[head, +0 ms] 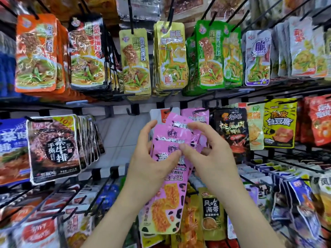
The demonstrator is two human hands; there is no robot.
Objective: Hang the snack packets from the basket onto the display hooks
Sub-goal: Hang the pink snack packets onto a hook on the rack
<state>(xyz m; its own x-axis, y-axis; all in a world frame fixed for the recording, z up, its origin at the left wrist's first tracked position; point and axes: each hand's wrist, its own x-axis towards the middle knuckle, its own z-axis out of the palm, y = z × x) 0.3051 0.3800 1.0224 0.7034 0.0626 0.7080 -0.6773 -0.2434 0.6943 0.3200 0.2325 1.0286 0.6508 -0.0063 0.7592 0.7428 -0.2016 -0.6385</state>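
Stack of pink packets (168, 203) gripped in my left hand (148, 174), right hand (213, 163) pinching the top one; glossy stack may slide loose.

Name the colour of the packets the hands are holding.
The packets are pink, with black blotches near the bottom; the head view shows it best.

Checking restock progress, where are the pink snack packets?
The pink snack packets are mid-frame in the head view, held by the left hand and right hand, below matching hung packets, left of the black packet.
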